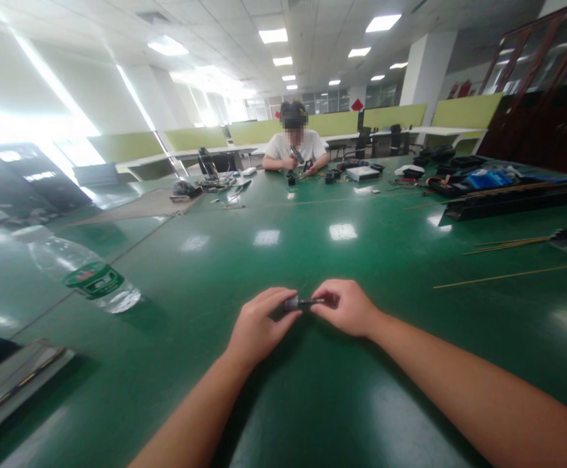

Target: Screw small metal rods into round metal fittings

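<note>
A short grey cylinder with a thin dark shaft [292, 303] lies crosswise between my hands, just above the green table [283, 260]. My left hand [263, 323] is closed around the thick grey end, fingers on the far side and thumb on the near side. With thumb and fingertips, my right hand [346, 308] pinches the tip of the thin shaft. What exact kind of part it is I cannot make out, and its ends are partly covered by my fingers.
On the left a clear water bottle [93, 276] with a green label lies on its side. A flat dark-grey object [17, 383] rests at the near left. Thin rods [508, 276] and a black channel [517, 200] are on the right. Across the table sits a person [296, 146] among small parts.
</note>
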A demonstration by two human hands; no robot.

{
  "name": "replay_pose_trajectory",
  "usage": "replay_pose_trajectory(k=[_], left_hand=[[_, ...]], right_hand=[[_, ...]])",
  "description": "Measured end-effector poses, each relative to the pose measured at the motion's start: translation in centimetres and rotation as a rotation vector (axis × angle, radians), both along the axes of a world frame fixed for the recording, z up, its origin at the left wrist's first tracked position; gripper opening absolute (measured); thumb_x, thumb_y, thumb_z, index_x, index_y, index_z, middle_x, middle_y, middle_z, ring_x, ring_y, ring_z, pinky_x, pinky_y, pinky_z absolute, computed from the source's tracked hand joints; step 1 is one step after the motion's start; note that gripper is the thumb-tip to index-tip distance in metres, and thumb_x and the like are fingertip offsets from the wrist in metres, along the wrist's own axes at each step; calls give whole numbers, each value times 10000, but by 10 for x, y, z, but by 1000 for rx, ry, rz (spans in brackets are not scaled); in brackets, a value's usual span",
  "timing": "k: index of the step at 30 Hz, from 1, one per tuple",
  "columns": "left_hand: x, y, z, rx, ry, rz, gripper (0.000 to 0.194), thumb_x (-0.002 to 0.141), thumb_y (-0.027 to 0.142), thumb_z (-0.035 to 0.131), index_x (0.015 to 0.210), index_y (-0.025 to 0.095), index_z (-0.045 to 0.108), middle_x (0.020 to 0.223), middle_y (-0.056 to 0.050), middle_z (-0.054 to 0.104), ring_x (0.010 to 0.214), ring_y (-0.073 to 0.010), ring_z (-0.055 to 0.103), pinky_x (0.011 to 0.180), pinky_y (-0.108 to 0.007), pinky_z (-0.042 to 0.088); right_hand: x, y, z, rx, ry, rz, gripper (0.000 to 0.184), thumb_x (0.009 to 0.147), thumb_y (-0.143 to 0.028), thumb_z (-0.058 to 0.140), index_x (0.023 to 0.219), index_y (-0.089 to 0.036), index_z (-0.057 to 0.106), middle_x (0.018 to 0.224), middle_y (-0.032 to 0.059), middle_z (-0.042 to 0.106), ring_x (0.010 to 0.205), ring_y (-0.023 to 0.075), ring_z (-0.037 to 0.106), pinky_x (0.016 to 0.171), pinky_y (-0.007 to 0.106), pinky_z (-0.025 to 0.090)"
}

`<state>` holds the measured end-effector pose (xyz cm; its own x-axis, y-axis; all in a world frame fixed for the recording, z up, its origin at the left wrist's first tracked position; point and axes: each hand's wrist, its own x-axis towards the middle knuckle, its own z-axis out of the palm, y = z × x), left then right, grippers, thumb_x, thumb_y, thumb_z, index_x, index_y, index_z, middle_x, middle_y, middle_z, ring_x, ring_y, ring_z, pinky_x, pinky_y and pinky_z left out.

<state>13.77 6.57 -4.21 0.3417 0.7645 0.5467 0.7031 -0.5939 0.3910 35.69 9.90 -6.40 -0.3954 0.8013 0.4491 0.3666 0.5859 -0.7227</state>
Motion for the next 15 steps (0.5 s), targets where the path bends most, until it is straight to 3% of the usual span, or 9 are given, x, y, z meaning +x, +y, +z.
replay_pose_trajectory(k=[15], left_hand=[[-2, -1, 0, -6, -21, 29, 262, 820, 264, 701, 1077, 214, 699, 1048, -64, 721, 959, -212, 682, 903, -354, 571]], right_hand=[[1, 2, -2, -2, -7, -17, 47, 771, -191, 722, 815, -177, 731, 714, 13, 681, 620, 135, 581, 595, 246, 437]])
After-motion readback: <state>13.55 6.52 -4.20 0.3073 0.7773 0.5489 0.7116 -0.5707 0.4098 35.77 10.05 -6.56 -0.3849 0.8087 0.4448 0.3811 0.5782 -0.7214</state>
